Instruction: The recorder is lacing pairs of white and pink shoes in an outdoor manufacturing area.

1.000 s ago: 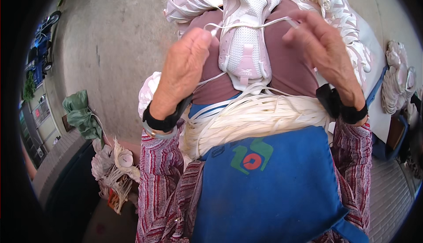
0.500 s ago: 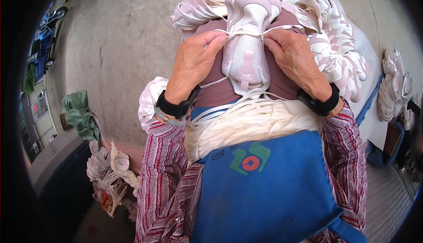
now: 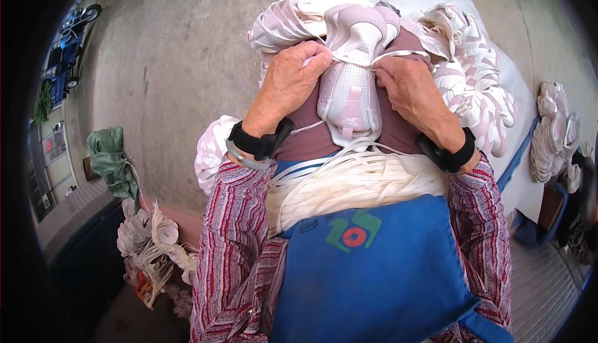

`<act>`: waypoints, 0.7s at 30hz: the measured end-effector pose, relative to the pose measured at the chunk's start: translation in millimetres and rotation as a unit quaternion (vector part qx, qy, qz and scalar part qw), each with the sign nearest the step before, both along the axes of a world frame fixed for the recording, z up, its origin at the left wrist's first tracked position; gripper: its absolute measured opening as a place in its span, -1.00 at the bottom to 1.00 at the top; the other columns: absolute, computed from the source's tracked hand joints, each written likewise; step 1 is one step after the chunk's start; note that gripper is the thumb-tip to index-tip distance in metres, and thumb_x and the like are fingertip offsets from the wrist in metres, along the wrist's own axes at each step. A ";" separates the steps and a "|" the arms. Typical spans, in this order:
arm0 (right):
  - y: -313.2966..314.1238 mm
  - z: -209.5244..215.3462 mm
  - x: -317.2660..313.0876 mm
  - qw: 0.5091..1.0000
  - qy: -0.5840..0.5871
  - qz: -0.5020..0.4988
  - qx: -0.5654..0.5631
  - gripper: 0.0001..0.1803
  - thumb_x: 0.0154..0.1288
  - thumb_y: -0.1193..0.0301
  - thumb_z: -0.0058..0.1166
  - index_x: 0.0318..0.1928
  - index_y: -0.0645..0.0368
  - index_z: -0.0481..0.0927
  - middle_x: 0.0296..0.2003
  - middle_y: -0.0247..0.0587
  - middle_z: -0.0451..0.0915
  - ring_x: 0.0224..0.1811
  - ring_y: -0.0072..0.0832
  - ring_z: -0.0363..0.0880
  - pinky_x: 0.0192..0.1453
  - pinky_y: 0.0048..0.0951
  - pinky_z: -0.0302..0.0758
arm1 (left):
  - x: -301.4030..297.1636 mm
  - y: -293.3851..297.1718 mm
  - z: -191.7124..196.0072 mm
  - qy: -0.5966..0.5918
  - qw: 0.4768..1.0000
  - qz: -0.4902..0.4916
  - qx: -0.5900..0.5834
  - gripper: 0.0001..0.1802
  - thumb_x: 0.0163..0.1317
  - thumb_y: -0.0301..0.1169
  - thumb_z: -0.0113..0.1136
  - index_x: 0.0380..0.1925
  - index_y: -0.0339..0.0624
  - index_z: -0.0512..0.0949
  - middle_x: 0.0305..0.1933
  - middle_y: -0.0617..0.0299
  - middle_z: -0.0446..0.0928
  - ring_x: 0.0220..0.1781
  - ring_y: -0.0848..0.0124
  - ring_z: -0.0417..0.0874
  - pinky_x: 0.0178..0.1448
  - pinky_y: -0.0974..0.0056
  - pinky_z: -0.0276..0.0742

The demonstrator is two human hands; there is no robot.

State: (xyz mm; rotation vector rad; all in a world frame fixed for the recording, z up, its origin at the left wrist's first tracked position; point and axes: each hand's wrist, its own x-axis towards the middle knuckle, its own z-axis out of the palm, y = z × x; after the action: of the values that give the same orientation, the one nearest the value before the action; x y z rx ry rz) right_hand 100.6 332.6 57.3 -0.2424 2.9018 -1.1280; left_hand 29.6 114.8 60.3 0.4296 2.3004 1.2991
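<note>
Now both my left hand (image 3: pixel 293 84) and right hand (image 3: pixel 408 91) pinch the white lace (image 3: pixel 398 56) taut across the pale pink shoe upper (image 3: pixel 349 88), steadying it on my lap.

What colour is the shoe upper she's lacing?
The shoe upper is white with pale pink trim, seen best in the head view.

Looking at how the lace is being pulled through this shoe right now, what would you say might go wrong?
1. Both hands, left hand and right hand, pinch the lace taut across the shoe; it may slip from the fingers.
2. The shoe only rests on the lap, so a hard tug might tip it off.
3. The loose bundle of laces below could tangle or slide off.
</note>
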 end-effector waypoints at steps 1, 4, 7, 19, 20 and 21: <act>-0.2 0.7 -0.4 0.999 -0.030 -0.003 -0.018 -0.84 0.27 0.49 -0.04 -0.28 0.34 0.56 -0.49 0.07 0.56 -0.52 -0.06 0.52 -0.37 -0.27 0.46 | -0.3 -0.1 -2.0 0.001 1.000 0.000 0.001 -0.69 0.35 -0.18 0.07 -0.18 -0.20 0.61 -0.33 0.35 0.57 -0.29 0.59 0.55 -0.30 0.46 0.52; 1.6 8.1 -2.8 0.995 -0.084 0.002 -0.059 -0.85 0.27 0.49 -0.05 -0.32 0.33 0.56 -0.49 0.10 0.55 -0.55 -0.05 0.51 -0.41 -0.26 0.46 | -1.0 0.6 -3.9 0.012 1.000 -0.007 -0.004 -0.72 0.34 -0.24 0.08 -0.19 -0.22 0.60 -0.31 0.30 0.56 -0.29 0.56 0.56 -0.28 0.42 0.52; -3.4 1.6 -2.1 0.999 -0.038 0.025 -0.006 -0.84 0.29 0.47 -0.05 -0.36 0.31 0.54 -0.49 0.14 0.54 -0.53 -0.03 0.52 -0.41 -0.21 0.46 | -0.2 7.5 -0.7 0.114 0.991 -0.049 -0.051 -0.76 0.32 -0.30 0.10 -0.20 -0.25 0.59 -0.31 0.26 0.55 -0.29 0.54 0.56 -0.24 0.39 0.51; -13.1 13.8 21.6 0.996 0.058 -0.051 0.037 -0.76 0.20 0.42 0.12 -0.25 0.33 0.41 -0.29 0.11 0.48 -0.25 0.03 0.53 -0.22 -0.09 0.48 | 28.7 11.9 3.9 0.239 0.971 0.002 -0.013 -0.76 0.16 -0.38 0.19 -0.18 -0.22 0.56 -0.22 -0.03 0.57 -0.16 0.06 0.59 -0.06 0.08 0.48; -12.7 14.4 24.7 0.996 0.063 -0.057 0.038 -0.75 0.20 0.42 0.13 -0.23 0.33 0.40 -0.28 0.10 0.45 -0.26 0.04 0.53 -0.23 -0.10 0.49 | 36.6 14.6 4.0 0.274 0.960 -0.019 -0.060 -0.70 0.20 -0.40 0.15 -0.07 -0.27 0.50 -0.11 -0.06 0.55 -0.06 0.07 0.57 0.03 0.11 0.46; -12.6 15.5 27.5 0.995 0.067 -0.063 0.040 -0.73 0.20 0.41 0.14 -0.21 0.33 0.40 -0.26 0.08 0.42 -0.26 0.05 0.52 -0.24 -0.12 0.50 | 41.0 17.8 3.2 0.309 0.944 -0.040 -0.107 -0.63 0.24 -0.42 0.11 0.03 -0.31 0.44 0.00 -0.09 0.52 0.04 0.08 0.55 0.11 0.14 0.44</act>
State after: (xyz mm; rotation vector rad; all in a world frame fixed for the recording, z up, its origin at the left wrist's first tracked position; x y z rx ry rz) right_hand 128.1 320.0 72.8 -0.1398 3.1130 -1.0467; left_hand 70.6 132.6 63.6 0.9520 2.8530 0.9423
